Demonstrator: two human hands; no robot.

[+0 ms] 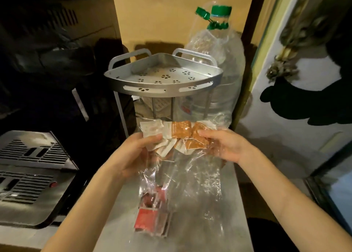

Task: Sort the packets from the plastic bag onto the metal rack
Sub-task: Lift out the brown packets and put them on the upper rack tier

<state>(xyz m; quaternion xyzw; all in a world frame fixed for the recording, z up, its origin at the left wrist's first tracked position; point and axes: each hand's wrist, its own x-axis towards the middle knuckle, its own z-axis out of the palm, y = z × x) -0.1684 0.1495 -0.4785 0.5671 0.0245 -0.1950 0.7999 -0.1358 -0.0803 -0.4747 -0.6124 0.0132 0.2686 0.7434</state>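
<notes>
A clear plastic bag (192, 177) is held up over the grey counter in the middle of the view. My left hand (131, 152) pinches its upper left side, thumb on the white packets (152, 130). My right hand (226, 145) grips the upper right side, fingers against the orange packets (182, 130). Red packets (149, 216) lie in the lower end of the bag. The metal rack (163, 86), a corner shelf with flower-shaped holes, stands just behind the bag with its top tier bare.
A large clear water bottle (222, 76) with a green cap stands behind the rack on the right. Dark appliances fill the left side, with a vented metal unit (32, 168) at lower left. A pale wall and dark hanging items are at right.
</notes>
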